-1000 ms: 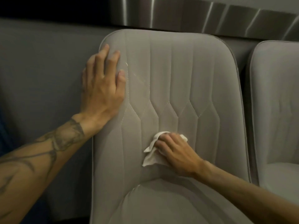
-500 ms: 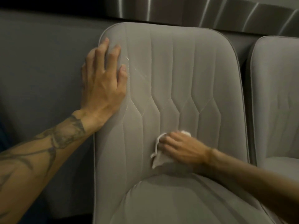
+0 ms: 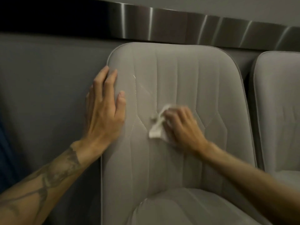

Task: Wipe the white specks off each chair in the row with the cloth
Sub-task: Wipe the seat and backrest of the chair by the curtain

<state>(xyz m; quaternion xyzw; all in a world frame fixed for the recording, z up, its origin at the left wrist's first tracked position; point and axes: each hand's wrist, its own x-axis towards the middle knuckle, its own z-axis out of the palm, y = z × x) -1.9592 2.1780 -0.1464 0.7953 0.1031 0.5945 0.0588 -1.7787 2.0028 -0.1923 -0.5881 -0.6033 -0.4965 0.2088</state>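
Up the backrest goes the right hand (image 3: 183, 127) with the cloth (image 3: 156, 127): 0.5 s ago it worked just above the seat crease, and now it rubs the middle of the chair (image 3: 178, 75). The left hand (image 3: 105, 109) stays flat on the backrest's left edge, its fingers straight and slightly spread, the thumb lying on the front face.

Crumpled and white, the cloth sits bunched against the stitched centre panel, held under the right hand's bent fingers, with a loose corner poking out to the left. Motion blur softens both the hand and the cloth, so the exact grip is hard to read. 2 thin white streaks (image 3: 134, 77) still mark the fabric near the left hand's fingertips, above and left of the cloth.

Grey upholstery covers the chair, with a soft matte weave, vertical seams that kink into angular shapes at mid-height, rounded top corners and a piped rim. Its seat cushion (image 3: 186, 208) bulges forward at the bottom. Behind it runs a grey wall panel (image 3: 48, 95) topped by a brushed metal strip (image 3: 178, 25). A second chair (image 3: 279, 103) stands just beside on the right, a narrow dark gap between them.
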